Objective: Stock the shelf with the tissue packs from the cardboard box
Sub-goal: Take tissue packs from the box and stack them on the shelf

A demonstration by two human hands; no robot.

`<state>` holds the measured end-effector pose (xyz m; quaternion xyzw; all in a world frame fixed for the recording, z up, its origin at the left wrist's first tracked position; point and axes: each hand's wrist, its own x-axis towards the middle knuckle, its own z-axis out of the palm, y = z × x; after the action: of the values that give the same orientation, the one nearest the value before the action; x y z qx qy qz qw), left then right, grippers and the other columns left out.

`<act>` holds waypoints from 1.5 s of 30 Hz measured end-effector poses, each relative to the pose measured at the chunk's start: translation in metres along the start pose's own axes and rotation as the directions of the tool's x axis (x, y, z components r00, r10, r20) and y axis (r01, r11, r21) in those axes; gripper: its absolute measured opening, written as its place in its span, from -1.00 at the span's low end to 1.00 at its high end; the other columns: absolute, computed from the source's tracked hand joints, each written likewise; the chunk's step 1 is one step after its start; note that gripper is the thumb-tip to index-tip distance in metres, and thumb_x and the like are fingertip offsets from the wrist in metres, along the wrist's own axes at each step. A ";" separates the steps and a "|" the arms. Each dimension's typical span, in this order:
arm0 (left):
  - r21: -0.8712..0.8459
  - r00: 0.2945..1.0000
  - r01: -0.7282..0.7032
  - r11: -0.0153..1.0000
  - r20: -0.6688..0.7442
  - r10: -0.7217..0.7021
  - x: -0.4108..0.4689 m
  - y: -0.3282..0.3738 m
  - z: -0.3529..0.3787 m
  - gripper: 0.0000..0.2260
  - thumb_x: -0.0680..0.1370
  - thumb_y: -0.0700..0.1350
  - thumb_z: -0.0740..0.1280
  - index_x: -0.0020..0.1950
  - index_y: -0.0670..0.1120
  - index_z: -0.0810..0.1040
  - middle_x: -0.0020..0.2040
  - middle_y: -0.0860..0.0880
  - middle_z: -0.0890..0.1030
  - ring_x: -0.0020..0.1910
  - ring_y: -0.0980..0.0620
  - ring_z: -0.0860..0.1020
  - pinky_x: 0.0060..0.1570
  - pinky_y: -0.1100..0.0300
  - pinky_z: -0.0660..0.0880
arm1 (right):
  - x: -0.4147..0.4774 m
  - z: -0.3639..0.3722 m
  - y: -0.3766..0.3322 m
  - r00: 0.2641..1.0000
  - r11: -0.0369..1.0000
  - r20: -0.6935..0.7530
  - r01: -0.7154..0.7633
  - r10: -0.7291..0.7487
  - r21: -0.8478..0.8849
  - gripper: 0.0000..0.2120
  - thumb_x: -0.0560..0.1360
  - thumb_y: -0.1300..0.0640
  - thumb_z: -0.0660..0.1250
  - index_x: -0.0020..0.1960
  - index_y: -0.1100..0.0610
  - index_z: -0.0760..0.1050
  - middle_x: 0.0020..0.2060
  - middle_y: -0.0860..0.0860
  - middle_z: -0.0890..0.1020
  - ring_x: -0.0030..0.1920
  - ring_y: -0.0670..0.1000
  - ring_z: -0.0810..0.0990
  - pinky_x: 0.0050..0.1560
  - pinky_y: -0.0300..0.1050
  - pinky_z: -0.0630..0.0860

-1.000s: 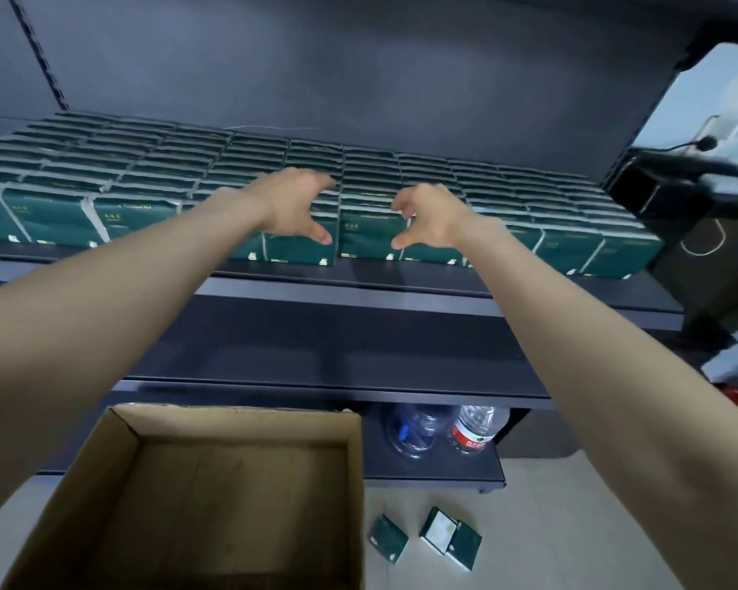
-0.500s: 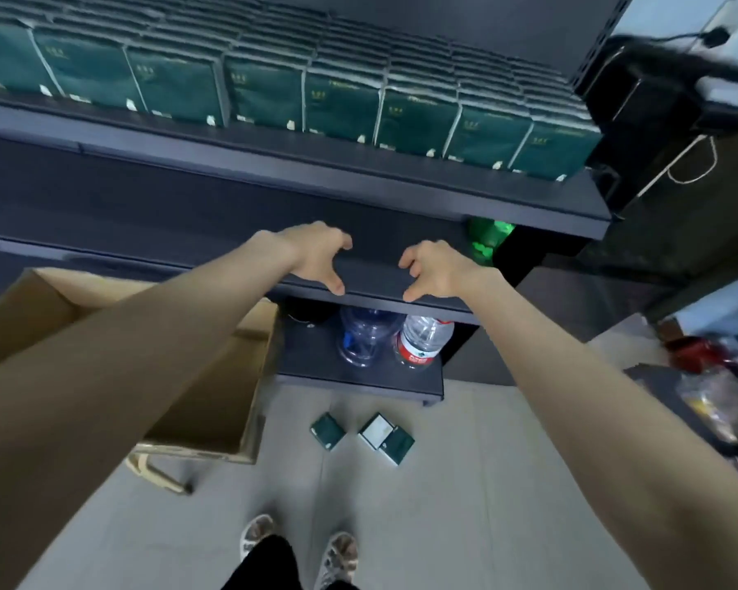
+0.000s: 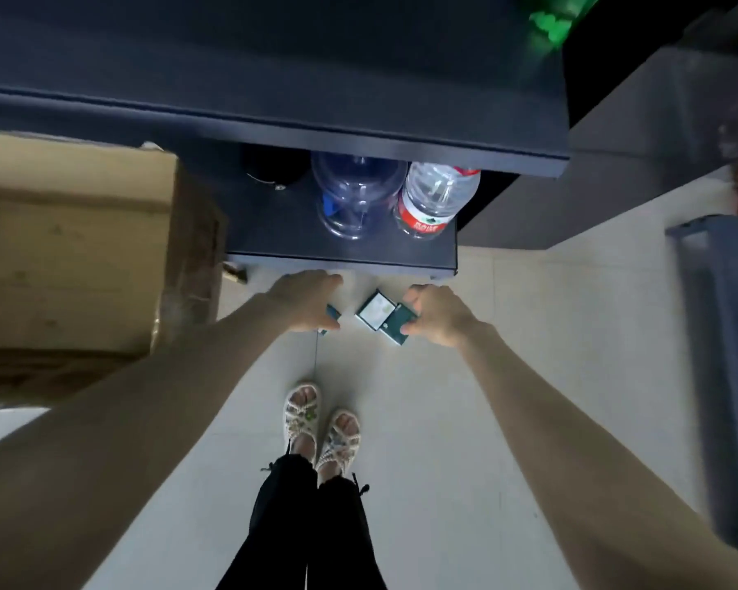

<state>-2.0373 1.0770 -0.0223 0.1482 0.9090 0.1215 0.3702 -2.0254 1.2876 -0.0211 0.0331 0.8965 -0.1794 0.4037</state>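
on the floor (image 3: pixel 444 419) before the shelf (image 3: pixel 273 232): three small tissue packs sit close together on pale tiles, just in front of the lowest board.
left arm: bare, stretched straight down and forward from the lower left corner.
left hand (image 3: pixel 312 300): palm down over the left tissue pack (image 3: pixel 330 313), fingers on its far side and thumb on its near side, clasping it; only a dark green sliver shows under the palm.
right arm: bare, reaching down from the lower right corner, angled inward toward the packs.
right hand (image 3: pixel 437 319): fingers and thumb curled round the right end of the dark green tissue pack (image 3: pixel 395 323), pinching it between them.
pale-faced tissue pack (image 3: pixel 373 310): between the two hands, touched by neither, its edge against the dark green one.
lift: cannot tell whether either gripped pack is off the tiles.
cardboard box (image 3: pixel 82 249): at the left, beside the shelf, apart from the packs; its inside is not shown.
lowest board: a clear water jug (image 3: pixel 358 193) and a red-label bottle (image 3: pixel 433 198) side by side.
sandalled feet (image 3: pixel 301 419): together on the near side of the packs, black trousers above.
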 end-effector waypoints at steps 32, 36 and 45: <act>0.244 0.854 -0.428 0.870 -0.207 0.478 0.432 -0.127 0.436 -0.49 0.51 0.11 0.14 0.26 -0.23 0.52 0.35 -0.21 0.47 0.30 -0.15 0.49 0.15 -0.09 0.49 | 0.432 0.323 0.273 0.881 0.914 -0.328 -0.230 0.342 0.335 -0.33 0.31 -0.02 0.55 0.29 0.18 0.36 0.18 0.13 0.39 0.25 0.17 0.26 0.19 -0.10 0.26; 0.145 0.901 -0.304 0.941 -0.277 0.334 0.400 -0.106 0.384 -0.52 0.58 0.06 0.24 0.43 -0.14 0.34 0.44 -0.10 0.34 0.40 -0.09 0.32 0.34 0.01 0.29 | 0.388 0.312 0.258 0.867 0.878 -0.362 -0.159 0.343 0.451 -0.61 0.37 0.17 0.50 0.08 0.17 0.37 0.06 0.13 0.49 0.14 0.20 0.42 -0.05 -0.17 0.24; -0.555 0.973 -0.218 0.803 -0.184 0.137 0.179 0.002 0.194 -0.23 0.30 -0.06 0.53 0.45 -0.09 0.30 0.35 -0.04 0.44 0.31 -0.02 0.42 0.31 0.06 0.36 | 0.143 0.137 0.135 0.923 0.843 -0.377 0.144 0.074 0.518 -0.58 0.29 0.45 0.45 0.08 0.17 0.52 0.06 0.06 0.52 0.01 -0.06 0.48 -0.17 -0.60 0.33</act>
<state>-2.0215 1.1646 -0.2714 0.1063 0.8356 0.4319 0.3223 -1.9965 1.3539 -0.2500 0.1621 0.8718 -0.4204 0.1921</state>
